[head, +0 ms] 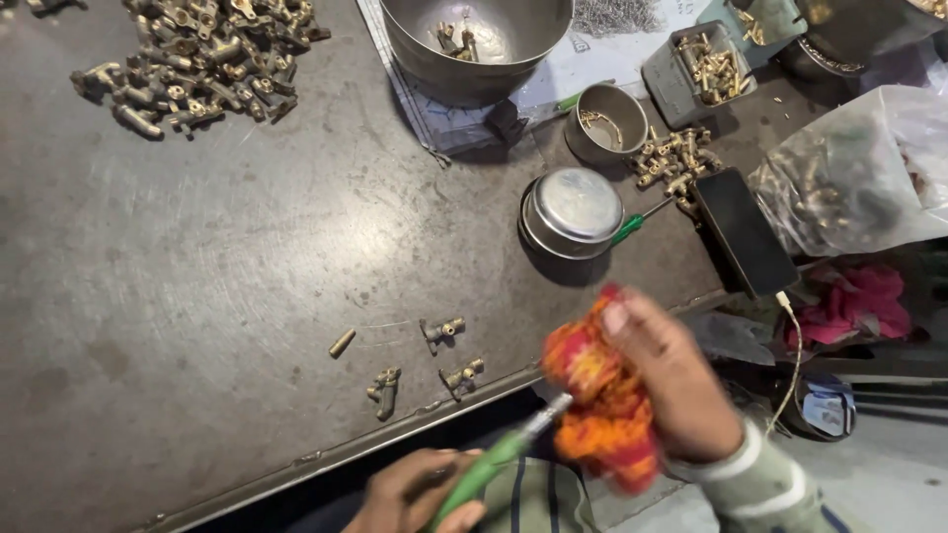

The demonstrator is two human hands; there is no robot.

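I am watching the right hand [664, 380] closing its fingers around a bunched red-and-orange cloth [602, 395], gripping it just off the near edge of the tabletop [197, 296]. The left hand [415, 494] is wrapping around the green handle of a screwdriver [499, 456], and the metal tip is pointing up into the cloth — touching it or just short, I cannot tell, as the cloth is blurred.

Just beyond the hands, three small brass fittings [441, 331] and a short brass pin [342, 342] are lying apart near the tabletop's edge. Farther out from the right hand, a lidded steel tin [573, 212] is sitting with a second green-handled tool [637, 222] beside it, and a dark phone [743, 232] is lying to that hand's far side with a cable trailing off the edge. Beyond those, a small steel cup [604, 123], a loose cluster of brass parts [673, 158] and a large steel bowl [474, 44] are standing — and well away from the left hand, a big heap of brass fittings [202, 59] is filling the far corner.
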